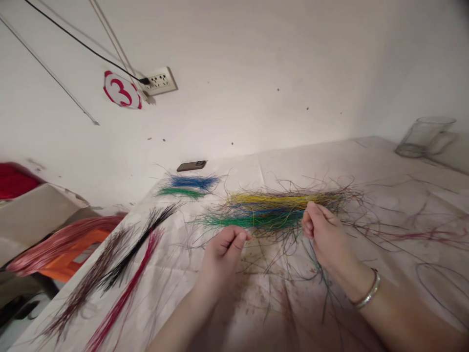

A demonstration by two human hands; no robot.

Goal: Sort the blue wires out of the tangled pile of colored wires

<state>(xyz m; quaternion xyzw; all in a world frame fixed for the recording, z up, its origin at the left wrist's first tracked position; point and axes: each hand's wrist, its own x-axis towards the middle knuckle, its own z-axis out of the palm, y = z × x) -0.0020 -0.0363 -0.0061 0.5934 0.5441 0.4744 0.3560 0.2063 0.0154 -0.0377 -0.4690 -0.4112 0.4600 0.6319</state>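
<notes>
Where the table (170, 291) with its pale sheet begins at left, a dark-brown bundle of thin wires (93, 278), a black wire bundle (135, 249) and a red wire bundle (128, 288) lie slanted side by side. Farther back lie a short green wire bundle (183, 192) and, just behind it, a blue wire bundle (194, 182). Next comes the left hand (225, 254), clenched, thumb against forefinger; beyond it stretches a tangled pile of yellow, blue and green wires (267, 218). The right hand (326, 237), also closed, is at the pile's right part. Whether either pinches a strand, I cannot tell. The step in hand looks like fingertip handling of single strands; the next move seems to call for a light, patient pinch among crossing ends.
</notes>
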